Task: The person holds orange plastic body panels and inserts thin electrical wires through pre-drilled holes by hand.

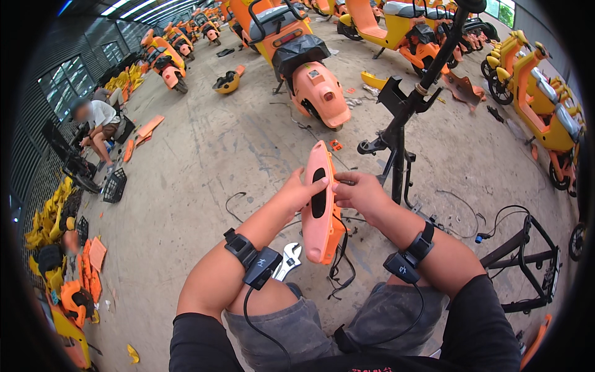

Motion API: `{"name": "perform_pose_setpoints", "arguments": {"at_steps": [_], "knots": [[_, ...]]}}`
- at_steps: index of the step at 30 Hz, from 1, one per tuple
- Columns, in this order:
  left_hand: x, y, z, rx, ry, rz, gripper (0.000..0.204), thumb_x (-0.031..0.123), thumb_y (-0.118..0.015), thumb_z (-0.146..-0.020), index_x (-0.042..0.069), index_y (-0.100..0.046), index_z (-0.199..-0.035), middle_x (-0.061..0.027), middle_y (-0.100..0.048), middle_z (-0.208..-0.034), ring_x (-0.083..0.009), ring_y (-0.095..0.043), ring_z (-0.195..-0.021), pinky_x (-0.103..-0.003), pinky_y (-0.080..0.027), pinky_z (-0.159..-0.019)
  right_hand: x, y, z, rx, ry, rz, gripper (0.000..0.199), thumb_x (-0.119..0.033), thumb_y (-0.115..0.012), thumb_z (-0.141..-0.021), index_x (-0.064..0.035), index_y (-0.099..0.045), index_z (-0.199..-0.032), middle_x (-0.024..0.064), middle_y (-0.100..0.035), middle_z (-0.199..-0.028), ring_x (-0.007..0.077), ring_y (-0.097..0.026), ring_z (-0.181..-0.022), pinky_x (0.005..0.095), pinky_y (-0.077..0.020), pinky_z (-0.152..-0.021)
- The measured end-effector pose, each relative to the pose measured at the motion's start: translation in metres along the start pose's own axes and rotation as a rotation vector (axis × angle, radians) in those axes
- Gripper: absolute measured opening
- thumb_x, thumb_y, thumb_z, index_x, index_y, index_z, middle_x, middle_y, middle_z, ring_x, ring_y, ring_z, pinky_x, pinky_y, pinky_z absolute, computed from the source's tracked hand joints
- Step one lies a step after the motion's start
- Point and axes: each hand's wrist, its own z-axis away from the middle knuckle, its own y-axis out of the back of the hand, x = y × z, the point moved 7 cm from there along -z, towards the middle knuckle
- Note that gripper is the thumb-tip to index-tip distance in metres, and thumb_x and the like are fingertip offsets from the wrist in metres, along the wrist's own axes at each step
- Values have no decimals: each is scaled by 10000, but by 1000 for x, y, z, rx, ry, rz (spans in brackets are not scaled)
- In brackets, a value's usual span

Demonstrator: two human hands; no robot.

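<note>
Concrete floor (204,155) | both hands (300,189) (359,193) clasp orange cover panel (322,204)

The orange cover (321,204) you hold looks like smooth, faintly shiny plastic with a matt black slot. The wrench (288,260) below it is bright polished metal. Your shorts (322,328) are worn grey cloth, and the floor (211,155) is rough, stained concrete.

Under you is a bare concrete floor (204,155). On it lie a silver wrench (289,259) near your knee, loose black cables (462,214) at right, a yellow helmet (226,82) at upper centre, and orange panels (90,273) at lower left.
</note>
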Motion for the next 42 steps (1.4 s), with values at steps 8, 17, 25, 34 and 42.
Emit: {"name": "perform_pose_setpoints", "arguments": {"at_steps": [8,17,25,34,42], "knots": [[4,-12,7,-171,88,38,1080,377,-820,-752,79,-127,-1525,-257,-430,-1390,-388,-442,-1271,-604,-361,-985,-2,9,-1,32,2,28,470,-67,-656,-876,110,-502,-1283,180,-639,-1055,205,-677,-845,262,-572,-726],[-7,-18,1,-250,20,49,1192,359,-867,-687,140,-60,-1537,-201,-492,-1344,-320,-486,-1230,-548,-397,-946,-3,4,2,38,6,-65,472,-54,-655,-873,134,-488,-1274,223,-626,-1087,248,-698,-843,287,-592,-733],[0,-16,6,-226,-22,-8,1172,338,-843,-702,138,-45,-1537,-192,-530,-1261,-288,-532,-1165,-485,-444,-898,-13,-2,10,-9,13,-9,410,-137,-593,-935,114,-518,-1250,182,-642,-1068,244,-699,-849,276,-583,-708],[0,-9,0,-121,-7,78,1127,237,-737,-715,115,15,-1545,-225,-517,-1253,-300,-570,-1095,-479,-470,-865,-20,24,-14,34,175,91,317,-144,-486,-989,49,-559,-1230,124,-664,-1010,173,-687,-819,277,-527,-622],[15,9,9,-12,-34,187,1056,210,-709,-728,43,-36,-1525,-276,-430,-1360,-334,-535,-1173,-439,-450,-968,-25,70,-29,204,184,102,323,-216,-515,-983,48,-592,-1151,110,-662,-873,158,-661,-704,276,-524,-611]]}}
